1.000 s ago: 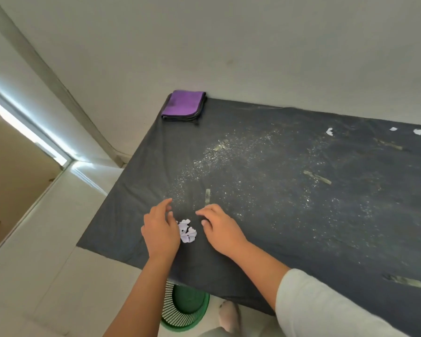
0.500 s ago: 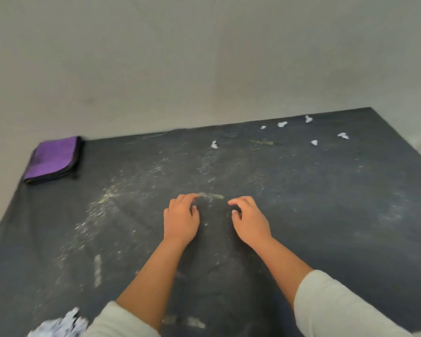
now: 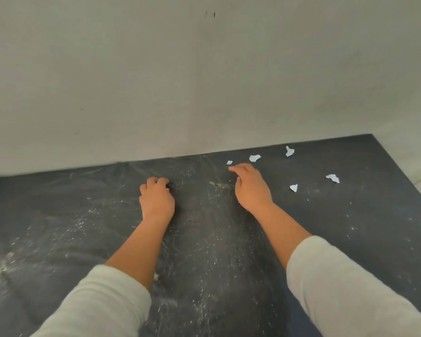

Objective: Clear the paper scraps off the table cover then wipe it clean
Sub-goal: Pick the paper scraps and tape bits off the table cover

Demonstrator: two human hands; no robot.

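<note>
Lying beyond right hand [image 3: 252, 188] — scraps [image 3: 255, 157].

Two bare hands, left hand [image 3: 157, 200] and right hand [image 3: 252, 188], no rings, gloves or watch visible. Both forearms bare from wrist to roughly mid-forearm. Left sleeve [image 3: 100, 305] and right sleeve [image 3: 345, 285] same garment: plain pale grey-white soft fabric, long sleeves pushed up, loose rounded cuffs, no print, buttons or logo visible. Light creasing on the cloth. Rest of the person out of view.
</note>
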